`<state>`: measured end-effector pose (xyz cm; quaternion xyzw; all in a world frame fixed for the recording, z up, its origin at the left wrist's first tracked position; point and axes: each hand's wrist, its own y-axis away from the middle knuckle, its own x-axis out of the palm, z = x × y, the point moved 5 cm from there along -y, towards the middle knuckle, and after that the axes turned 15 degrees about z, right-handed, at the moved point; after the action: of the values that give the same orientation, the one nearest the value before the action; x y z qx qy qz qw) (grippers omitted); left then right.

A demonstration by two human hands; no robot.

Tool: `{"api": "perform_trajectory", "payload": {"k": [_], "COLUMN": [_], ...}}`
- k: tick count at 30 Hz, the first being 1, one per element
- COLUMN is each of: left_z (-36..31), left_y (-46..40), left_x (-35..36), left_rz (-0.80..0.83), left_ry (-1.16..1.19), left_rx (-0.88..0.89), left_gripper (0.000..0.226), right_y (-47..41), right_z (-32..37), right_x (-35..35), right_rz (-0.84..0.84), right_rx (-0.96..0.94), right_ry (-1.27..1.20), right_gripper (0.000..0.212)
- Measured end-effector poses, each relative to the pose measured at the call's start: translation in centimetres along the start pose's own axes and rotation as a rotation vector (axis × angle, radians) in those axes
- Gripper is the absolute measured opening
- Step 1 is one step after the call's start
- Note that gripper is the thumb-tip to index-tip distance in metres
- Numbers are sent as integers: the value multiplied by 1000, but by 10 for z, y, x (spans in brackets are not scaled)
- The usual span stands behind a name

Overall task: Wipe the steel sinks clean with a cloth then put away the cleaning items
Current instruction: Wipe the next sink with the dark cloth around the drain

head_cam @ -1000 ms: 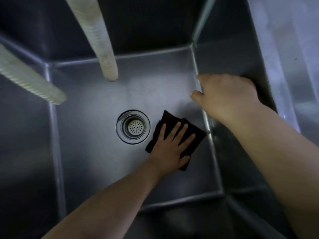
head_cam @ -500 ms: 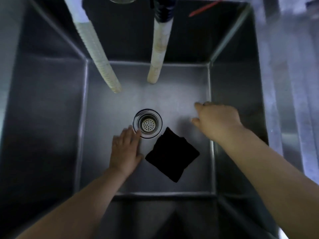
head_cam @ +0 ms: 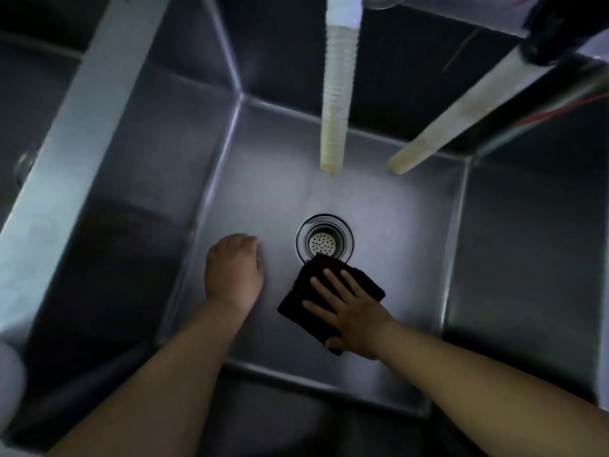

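I look down into a deep steel sink (head_cam: 402, 222) with a round strainer drain (head_cam: 324, 242) in its floor. A dark folded cloth (head_cam: 301, 293) lies on the floor just below the drain, one corner touching the drain's rim. My right hand (head_cam: 349, 311) presses flat on the cloth with straight, spread fingers. My left hand (head_cam: 232, 275) rests on the bare sink floor left of the drain, apart from the cloth, holding nothing; its fingers look bent downward.
Two pale ribbed hoses (head_cam: 337, 94) (head_cam: 461, 110) hang into the sink from the back, ending above the floor. A broad steel divider (head_cam: 82, 127) on the left separates this basin from a neighbouring one. Steep walls close in on every side.
My left hand let go of the cloth and moved left onto the bare floor. My right hand came down from the right wall onto the cloth. The view shifted.
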<state>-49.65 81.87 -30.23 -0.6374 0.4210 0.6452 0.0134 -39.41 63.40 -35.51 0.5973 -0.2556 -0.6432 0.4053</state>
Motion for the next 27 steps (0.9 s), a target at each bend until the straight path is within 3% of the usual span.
{"api": "perform_trajectory", "payload": {"k": [7,19,23,27], "left_z": [42,46,49,51], "left_y": [-10,-20,-23,-23], "left_x": [-9,-11,-16,-16], "left_rz": [-32,-62,-89,-81], "left_ry": [69,36,84,95], "left_rx": [-224,-252,-278,-292], "left_gripper": [24,29,29,30], "right_y": [-70,-131,-143,-137], "right_z": [12,-144,-129,-85], "right_x": [-84,-201,-206,-180], "right_rz": [-380,-498,-436,-455], "right_rx": [40,486,526,394], "right_ry": [-24,-333,-307,-174], "right_gripper": [76,71,73,73]}}
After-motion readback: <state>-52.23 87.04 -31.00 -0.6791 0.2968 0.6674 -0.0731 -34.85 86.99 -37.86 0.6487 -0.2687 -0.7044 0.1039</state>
